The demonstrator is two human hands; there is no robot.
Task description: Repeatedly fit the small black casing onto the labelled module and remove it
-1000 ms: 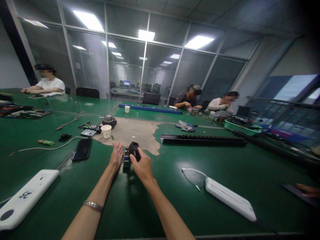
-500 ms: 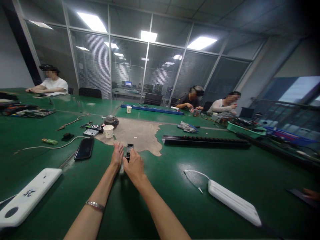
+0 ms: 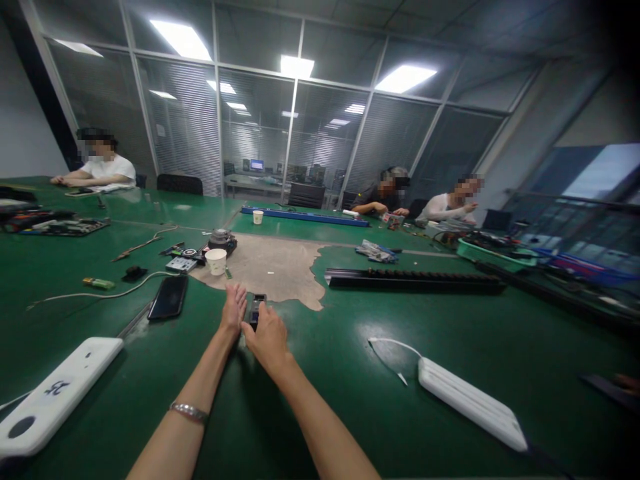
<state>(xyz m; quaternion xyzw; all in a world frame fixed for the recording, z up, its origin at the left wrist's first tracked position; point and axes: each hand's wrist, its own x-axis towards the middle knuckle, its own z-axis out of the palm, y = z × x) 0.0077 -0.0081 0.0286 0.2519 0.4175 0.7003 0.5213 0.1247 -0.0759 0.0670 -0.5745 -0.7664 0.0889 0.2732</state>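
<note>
My right hand grips a small dark, box-like part with what look like openings in its upper face; its exact kind is too small to make out. The fingers cover the part's right side and near end. Just to the left, my left hand rests by the table with its fingers stretched out and nothing visible in it. Beyond the hands lies a torn brown sheet, with a paper cup on its left side. A black phone lies left of my left hand.
White power banks or similar long white cases lie left and right, the right one with a short cable. A black rail and gloves lie farther right. Several people sit around the green table.
My right hand and the dark part have shifted slightly left and down, and the part's upper face shows at a different angle. My left hand is nearly still.
</note>
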